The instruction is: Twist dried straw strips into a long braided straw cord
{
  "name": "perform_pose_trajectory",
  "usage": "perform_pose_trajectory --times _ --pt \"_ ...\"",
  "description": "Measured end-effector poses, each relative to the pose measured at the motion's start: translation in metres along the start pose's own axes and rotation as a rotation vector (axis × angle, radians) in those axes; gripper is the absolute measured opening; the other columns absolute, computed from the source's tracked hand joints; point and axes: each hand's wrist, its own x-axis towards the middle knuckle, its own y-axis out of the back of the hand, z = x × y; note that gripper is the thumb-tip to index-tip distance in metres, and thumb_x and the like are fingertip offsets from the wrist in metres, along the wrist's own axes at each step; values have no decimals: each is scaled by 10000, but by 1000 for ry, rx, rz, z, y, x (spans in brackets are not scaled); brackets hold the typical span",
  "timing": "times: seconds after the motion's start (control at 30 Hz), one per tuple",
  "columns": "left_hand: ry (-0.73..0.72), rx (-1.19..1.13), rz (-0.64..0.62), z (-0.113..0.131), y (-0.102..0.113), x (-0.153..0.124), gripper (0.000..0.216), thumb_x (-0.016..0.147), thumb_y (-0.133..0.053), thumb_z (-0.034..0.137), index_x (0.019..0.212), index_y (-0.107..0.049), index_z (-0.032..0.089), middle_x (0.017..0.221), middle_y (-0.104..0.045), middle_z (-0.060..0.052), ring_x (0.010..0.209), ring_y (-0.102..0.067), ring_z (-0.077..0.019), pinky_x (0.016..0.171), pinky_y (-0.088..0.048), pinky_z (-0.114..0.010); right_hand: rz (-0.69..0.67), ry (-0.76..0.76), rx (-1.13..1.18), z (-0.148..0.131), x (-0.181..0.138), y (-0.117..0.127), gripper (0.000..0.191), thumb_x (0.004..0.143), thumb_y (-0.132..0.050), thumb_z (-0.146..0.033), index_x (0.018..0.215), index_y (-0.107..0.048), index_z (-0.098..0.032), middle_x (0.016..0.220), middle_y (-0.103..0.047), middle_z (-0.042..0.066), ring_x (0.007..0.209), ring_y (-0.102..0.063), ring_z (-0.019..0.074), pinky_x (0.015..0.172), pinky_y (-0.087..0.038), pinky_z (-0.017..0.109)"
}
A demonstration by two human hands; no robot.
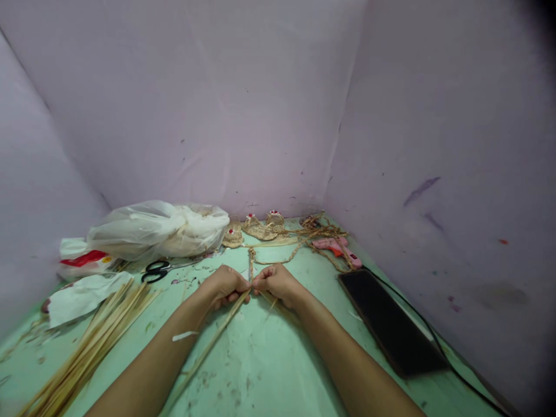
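My left hand (230, 285) and my right hand (275, 284) meet close together over the middle of the table, fingers pinched. Between them runs a braid of dried plant fibre (252, 262), its finished length leading away from me to a knot at the far end. Loose straw strands (212, 341) come out under my left fingers and trail toward me. Shorter strand ends show beneath my right fingers. A thin braided cord (282, 260) curves from near the knot toward a tangled pile at the back right.
Left lie a bundle of straw strips (93, 347), black-handled scissors (155, 271) and a plastic bag (158, 231). Small woven slippers (260, 229) stand at the back wall. On the right are a pink glue gun (336, 248), its black cable (417, 315) and a dark flat tablet (388, 321).
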Motion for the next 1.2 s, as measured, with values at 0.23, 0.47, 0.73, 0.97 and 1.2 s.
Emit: perform_pose_trajectory --times 0.23,0.47,0.73,0.97,1.2 --pt "66 -103 -71 -8 0 17 127 516 -522 209 558 -592 111 332 -395 38 280 -227 -32 339 -96 -188 -67 -14 12 -6 -5 3 68 528 -541 -55 505 -561 -116 413 -522 -43 341 -322 27 376 -210 174" --pt "-6 -135 -60 -3 -5 10 100 493 -450 113 518 -546 108 393 -491 2 272 -318 -49 295 -171 -180 -80 -24 12 -6 -5 4 96 507 -533 -35 548 -550 -120 441 -546 -45 368 -381 34 385 -252 158" --pt "-15 -103 41 1 -10 4 73 523 -466 136 473 -515 116 340 -451 8 269 -335 -67 298 -214 -192 -34 35 -121 2 3 -1 95 503 -525 -42 551 -554 -119 463 -563 -26 421 -439 56 431 -309 163" --pt "-22 60 171 8 -20 -6 163 542 -466 174 387 -421 156 246 -325 30 228 -261 -71 301 -182 -203 192 203 -777 -19 -12 -4 118 549 -568 -146 605 -670 -126 599 -652 71 568 -557 137 484 -337 199" --pt "2 -119 132 1 -19 1 142 498 -422 145 358 -400 151 250 -306 31 238 -249 -54 306 -148 -184 173 95 -1076 -47 -36 -18 227 579 -581 -233 745 -709 -146 760 -681 141 654 -606 190 491 -339 221"
